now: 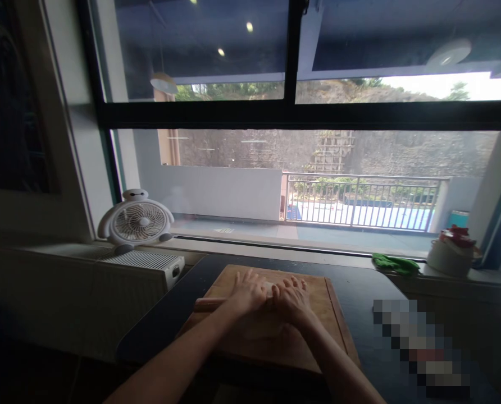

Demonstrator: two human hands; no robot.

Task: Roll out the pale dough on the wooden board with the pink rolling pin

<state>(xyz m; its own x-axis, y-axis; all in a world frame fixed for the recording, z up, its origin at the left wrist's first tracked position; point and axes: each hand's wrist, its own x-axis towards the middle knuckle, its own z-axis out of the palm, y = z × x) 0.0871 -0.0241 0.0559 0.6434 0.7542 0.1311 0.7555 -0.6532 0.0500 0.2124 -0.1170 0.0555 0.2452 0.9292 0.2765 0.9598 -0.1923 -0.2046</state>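
A wooden board (313,342) lies on the dark table, and both of my hands rest over its middle. My left hand (250,290) is palm down with fingers stretched forward and slightly apart. Close beside it, my right hand (291,296) lies the same way, fingers spread. A wooden rolling pin (208,304) shows its left end by my left wrist; the rest of it is hidden under my left arm and hands. Between the hands is a pale, flat piece of what looks like dough (269,288). How far it spreads under my palms is hidden.
The dark table (158,320) stands against a large window. A white fan (141,221) sits at left above a radiator (149,261). On the sill at right are a green cloth (396,264) and a pale container with a red top (451,252). A blurred-out object (419,345) lies on the table's right.
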